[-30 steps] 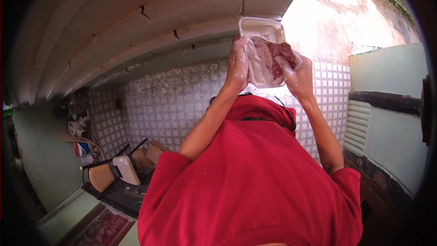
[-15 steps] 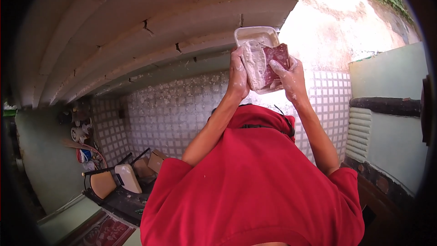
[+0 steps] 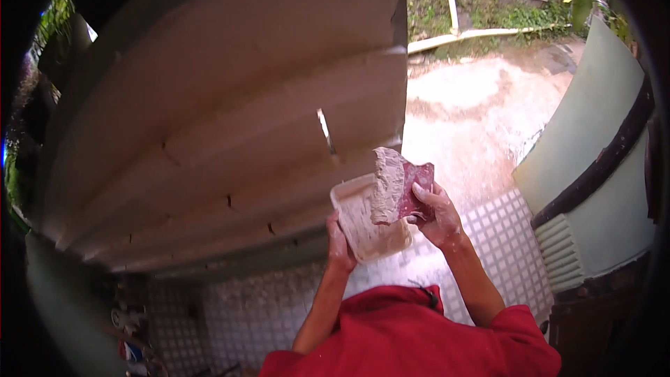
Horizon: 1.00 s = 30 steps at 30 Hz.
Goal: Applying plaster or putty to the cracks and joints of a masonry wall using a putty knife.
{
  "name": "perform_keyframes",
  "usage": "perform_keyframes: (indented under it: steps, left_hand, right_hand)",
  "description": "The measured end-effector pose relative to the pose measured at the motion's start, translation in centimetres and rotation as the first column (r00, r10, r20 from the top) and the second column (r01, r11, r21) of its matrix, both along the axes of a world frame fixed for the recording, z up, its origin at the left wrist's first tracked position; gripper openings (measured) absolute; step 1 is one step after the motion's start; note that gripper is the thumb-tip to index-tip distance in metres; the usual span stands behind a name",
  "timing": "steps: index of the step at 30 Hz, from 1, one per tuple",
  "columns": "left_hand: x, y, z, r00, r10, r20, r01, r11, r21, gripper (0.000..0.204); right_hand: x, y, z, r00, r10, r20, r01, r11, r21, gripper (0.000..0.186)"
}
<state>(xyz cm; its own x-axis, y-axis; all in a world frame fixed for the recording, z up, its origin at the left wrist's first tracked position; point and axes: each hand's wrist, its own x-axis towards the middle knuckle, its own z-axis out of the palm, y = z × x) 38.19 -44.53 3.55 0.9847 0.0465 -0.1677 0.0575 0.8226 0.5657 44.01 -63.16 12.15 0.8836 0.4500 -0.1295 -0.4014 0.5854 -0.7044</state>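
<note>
Left hand (image 3: 340, 244) grips off-white tub (image 3: 352, 181) by its left edge. Right hand (image 3: 443, 222) pinches flat maroon scraper (image 3: 417, 180) over the tub's far right corner; pale paste (image 3: 387, 187) coats scraper's left side. Scraper–tub contact: cannot tell.

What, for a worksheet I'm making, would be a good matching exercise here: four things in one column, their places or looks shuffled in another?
Things:
1. Pale tray
2. Dark red sheet
3. Tiled floor
4. Pale pipe

Places or looks:
A. Patterned with pale squares
B. Gripped by the right hand
C. Beside the greenery, near the picture's top
D. Held by the left hand

Right pairs: 1-D, 2-B, 3-A, 4-C.
</note>
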Motion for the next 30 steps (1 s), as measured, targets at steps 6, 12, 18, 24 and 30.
perform_keyframes:
  steps: [6,12,18,24,30]
  left_hand:
    - [2.0,-0.6,2.0,0.994,0.111,0.011,-0.111,0.992,0.058,0.06]
    - [2.4,-1.3,3.2,0.995,0.097,-0.028,-0.095,0.994,0.049,0.063]
    - [0.7,-1.3,1.9,0.986,0.162,-0.05,-0.16,0.986,0.045,0.062]
    - [-1.5,0.5,-0.5,0.971,0.23,-0.069,-0.23,0.973,0.016,0.06]
    - [-3.6,2.7,-1.6,0.906,0.401,-0.131,-0.392,0.915,0.089,0.056]
  right_hand:
    - [2.3,-0.1,4.9,0.942,-0.202,0.268,0.193,0.979,0.062,0.019]
    - [8.8,1.4,10.0,0.715,-0.354,0.604,0.391,0.917,0.074,0.021]
    - [13.9,3.3,15.7,0.3,-0.411,0.861,0.667,0.736,0.119,0.018]
    - [16.6,6.8,19.9,-0.49,-0.022,0.871,0.819,0.331,0.469,0.042]
    - [19.9,8.7,20.6,-0.615,0.152,0.773,0.783,0.231,0.577,0.046]
